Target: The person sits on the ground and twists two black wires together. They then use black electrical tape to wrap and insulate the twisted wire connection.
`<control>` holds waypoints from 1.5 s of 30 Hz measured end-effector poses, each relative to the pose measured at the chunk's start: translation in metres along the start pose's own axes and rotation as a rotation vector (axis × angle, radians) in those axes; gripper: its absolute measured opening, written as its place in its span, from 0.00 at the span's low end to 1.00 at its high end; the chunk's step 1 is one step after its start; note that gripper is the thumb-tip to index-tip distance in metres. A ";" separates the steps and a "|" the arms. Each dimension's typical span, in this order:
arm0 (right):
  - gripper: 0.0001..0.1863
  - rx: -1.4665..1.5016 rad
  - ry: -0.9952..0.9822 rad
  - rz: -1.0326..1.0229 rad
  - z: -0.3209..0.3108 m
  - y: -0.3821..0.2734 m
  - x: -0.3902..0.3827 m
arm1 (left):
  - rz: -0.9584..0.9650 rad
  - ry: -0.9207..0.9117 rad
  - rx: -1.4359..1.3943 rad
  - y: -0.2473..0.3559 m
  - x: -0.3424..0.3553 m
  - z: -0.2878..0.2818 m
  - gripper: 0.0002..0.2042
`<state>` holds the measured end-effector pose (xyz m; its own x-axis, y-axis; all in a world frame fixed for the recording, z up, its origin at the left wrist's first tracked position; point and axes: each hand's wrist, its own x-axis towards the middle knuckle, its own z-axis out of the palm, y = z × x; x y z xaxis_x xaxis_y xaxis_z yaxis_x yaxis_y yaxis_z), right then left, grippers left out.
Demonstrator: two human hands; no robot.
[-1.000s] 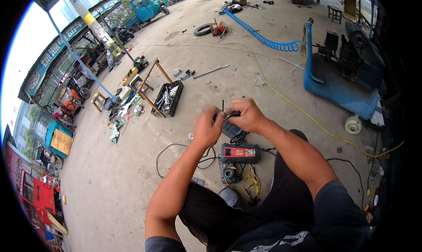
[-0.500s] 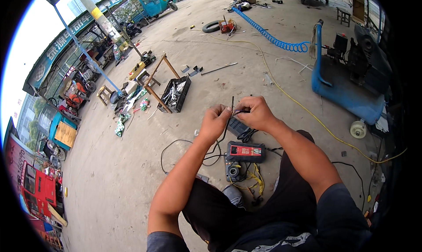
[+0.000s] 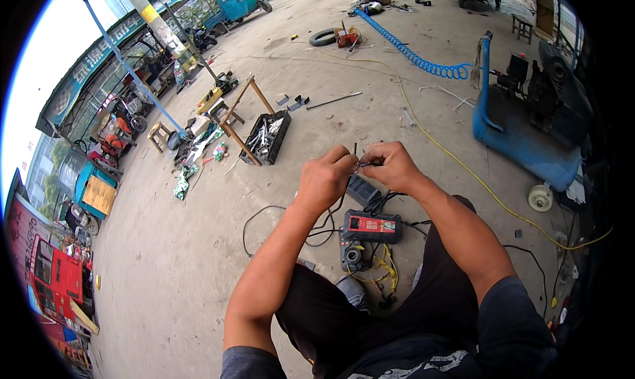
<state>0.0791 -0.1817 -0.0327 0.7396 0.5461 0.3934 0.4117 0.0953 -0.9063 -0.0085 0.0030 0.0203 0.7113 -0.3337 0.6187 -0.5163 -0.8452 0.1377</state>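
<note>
My left hand (image 3: 327, 180) is closed on a black cable (image 3: 341, 204), whose short end pokes up above the fingertips. Beside it, my right hand (image 3: 395, 168) pinches a thin dark strand at the cable's end; the fingers partly hide whether this is a wire or a small tool. The fingertips of both hands nearly meet. Below them on the ground lie a black box with a red front panel (image 3: 372, 225) and a dark ribbed box (image 3: 362, 190) with black leads. A round-socketed dark part (image 3: 354, 255) and yellow wires (image 3: 391, 266) sit between my feet.
Ahead to the left stands a black crate of tools (image 3: 267, 138) by a wooden frame (image 3: 262, 96). A blue air compressor tank (image 3: 522, 144) stands to the right. A yellow hose (image 3: 456, 159) crosses the concrete, and a coiled blue hose (image 3: 413, 58) hangs farther off.
My left hand has rolled over, its knuckles now more on top, and less cable stands above the fingers. My right hand has shifted slightly right, still pinching the dark strand.
</note>
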 end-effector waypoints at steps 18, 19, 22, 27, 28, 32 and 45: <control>0.07 -0.368 0.035 -0.399 -0.001 0.002 -0.001 | -0.630 -0.106 -0.689 -0.006 -0.011 0.028 0.13; 0.07 -0.383 0.048 -0.410 -0.002 0.002 -0.002 | -0.766 -0.148 -0.864 -0.005 -0.008 0.025 0.12; 0.07 -0.415 0.068 -0.422 -0.002 0.002 -0.002 | -1.078 -0.244 -1.299 -0.007 -0.005 0.017 0.11; 0.07 -0.298 0.108 -0.253 -0.001 0.001 -0.001 | -0.810 -0.242 -0.920 -0.019 -0.010 0.028 0.09; 0.07 -0.213 0.110 -0.173 -0.001 0.001 0.000 | -0.661 -0.160 -0.776 -0.019 -0.010 0.028 0.08; 0.06 0.006 0.102 0.023 -0.001 0.002 0.001 | -0.260 -0.021 -0.334 -0.006 -0.002 0.012 0.08; 0.07 -0.124 0.034 -0.107 -0.003 0.004 -0.001 | -0.079 -0.016 0.010 0.010 0.003 0.005 0.02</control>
<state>0.0817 -0.1839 -0.0362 0.7043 0.5099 0.4939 0.5505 0.0470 -0.8335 -0.0092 -0.0084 0.0191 0.7575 -0.2722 0.5933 -0.4535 -0.8732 0.1784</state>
